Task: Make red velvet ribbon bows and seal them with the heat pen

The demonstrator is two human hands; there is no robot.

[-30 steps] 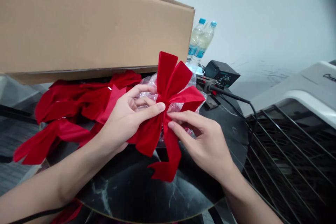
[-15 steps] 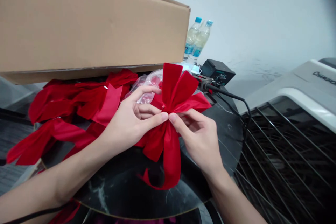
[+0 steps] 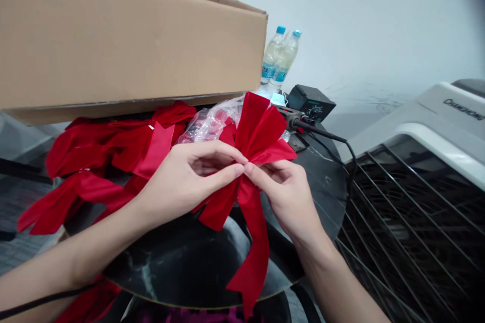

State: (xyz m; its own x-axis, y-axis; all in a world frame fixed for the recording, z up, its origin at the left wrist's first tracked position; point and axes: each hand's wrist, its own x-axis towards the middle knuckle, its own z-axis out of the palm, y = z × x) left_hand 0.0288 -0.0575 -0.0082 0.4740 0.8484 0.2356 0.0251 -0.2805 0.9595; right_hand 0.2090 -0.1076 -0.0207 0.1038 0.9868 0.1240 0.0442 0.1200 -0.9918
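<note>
Between my two hands is a red ribbon bow [image 3: 254,123], its loops fanned upward and a long tail with a notched end hanging toward the front edge of the table. My left hand [image 3: 197,174] pinches the bow's gathered middle from the left, thumb and forefinger together. From the right, my right hand [image 3: 284,189] pinches the same spot, thumb tip touching the left fingertips. Whatever lies right under the fingertips is hidden. More red bows [image 3: 102,146] lie heaped to the left of my hands, several with small pale ties at their centres.
A large cardboard box [image 3: 132,40] stands behind the bows. A clear plastic bag [image 3: 206,123], two bottles [image 3: 282,58], a black box with a dial [image 3: 311,103] and a cable [image 3: 326,133] sit at the back of the dark round table [image 3: 170,267]. A grilled appliance [image 3: 409,202] stands right.
My left forefinger has come down to the bow's middle and now pinches there with the thumb. The bow's long tail has uncurled and hangs lower. The view has shifted slightly.
</note>
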